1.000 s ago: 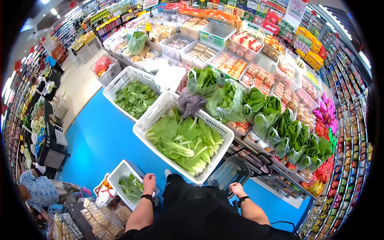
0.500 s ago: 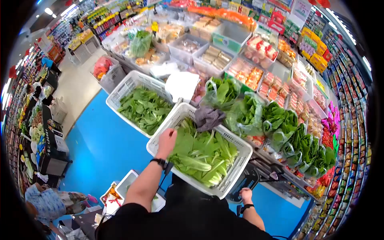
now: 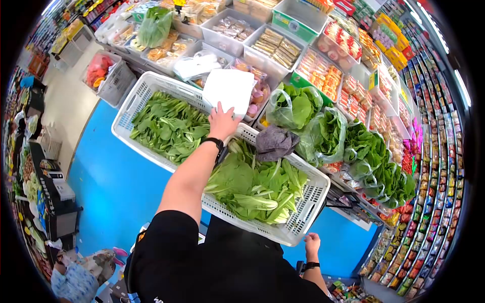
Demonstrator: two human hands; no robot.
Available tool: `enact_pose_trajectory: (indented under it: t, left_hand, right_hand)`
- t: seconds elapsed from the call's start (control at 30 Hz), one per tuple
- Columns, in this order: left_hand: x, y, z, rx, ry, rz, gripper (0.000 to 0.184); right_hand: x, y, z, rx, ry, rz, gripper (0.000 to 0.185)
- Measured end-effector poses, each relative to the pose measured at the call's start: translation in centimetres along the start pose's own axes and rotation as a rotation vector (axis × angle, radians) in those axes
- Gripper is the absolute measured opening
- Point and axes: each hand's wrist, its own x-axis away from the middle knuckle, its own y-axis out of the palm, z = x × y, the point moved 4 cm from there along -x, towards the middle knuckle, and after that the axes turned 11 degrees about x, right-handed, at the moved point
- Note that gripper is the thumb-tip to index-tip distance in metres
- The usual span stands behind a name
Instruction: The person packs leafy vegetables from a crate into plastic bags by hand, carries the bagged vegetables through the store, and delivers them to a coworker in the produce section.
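A person in a black short-sleeved top stands close behind a white crate [image 3: 312,199], a slatted plastic one holding pale-stemmed leafy greens [image 3: 242,184]. The left hand [image 3: 224,121] stretches to the far left corner of the white crate, its fingers spread and unclosed, the fingertips over the near edge of a white sheet [image 3: 230,90] and seemingly touching it. That sheet lies flat just behind the same corner of the white crate. The right hand [image 3: 312,243] is just to the right of the white crate's near right corner, fingers loosely curled; whether anything is inside them cannot be told. A purple-grey cloth [image 3: 276,143] is draped over the white crate's back rim. To the left of the white crate is a second crate [image 3: 121,121] with darker greens [image 3: 166,126]. Behind the white crate, and running off to its right, stand bagged greens [image 3: 331,136]; farther behind are clear tubs of packaged food [image 3: 275,49]. Well to the left of the white crate, low down, another person [image 3: 76,284] wears a blue patterned top
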Motion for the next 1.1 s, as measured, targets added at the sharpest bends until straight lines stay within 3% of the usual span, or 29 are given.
enact_pose_trajectory:
  t: [0.17,0.23,0.4,0.5,0.6,0.73,0.8,0.97,1.03,1.1]
  left_hand:
    - [-5.2,0.2,0.5,-0.102,-0.004,-0.087,0.063]
    - [-6.7,1.3,-0.5,-0.126,-0.101,-0.146,0.064]
    - [-7.3,2.8,-0.7,-0.166,-0.046,-0.161,0.07]
    - [-7.9,3.8,-1.3,-0.132,0.005,-0.092,0.066]
    - [-8.0,3.0,-1.0,-0.004,0.123,0.016,0.056]
    - [-9.3,3.3,-2.9,0.233,0.11,0.054,0.048]
    - [-9.9,3.7,-4.7,0.663,-0.063,0.104,0.042]
    - [-9.3,2.3,-6.0,0.67,-0.148,0.093,0.033]
    - [-8.7,1.2,-5.4,0.497,-0.034,-0.041,0.029]
    - [-7.9,-0.3,-4.8,0.479,-0.019,-0.045,0.03]
  right_hand:
    - [5.4,0.5,2.4,-0.071,0.104,-0.061,0.017]
    - [7.9,0.5,2.9,-0.073,0.156,-0.053,0.018]
    - [10.8,1.9,6.5,0.053,0.24,-0.051,0.021]
    - [11.8,1.4,2.1,-0.002,0.346,-0.106,0.021]
    - [10.3,1.1,0.9,0.081,0.169,-0.069,0.018]
    - [7.4,0.5,-0.2,0.036,0.156,-0.028,0.019]
    - [6.4,-0.2,-2.6,0.038,0.121,0.007,0.018]
    - [5.4,-0.5,-5.2,0.032,0.068,0.01,0.015]
    - [5.4,-0.6,-5.4,0.038,0.076,0.006,0.018]
    - [5.3,-0.3,-4.9,0.013,0.069,-0.009,0.018]
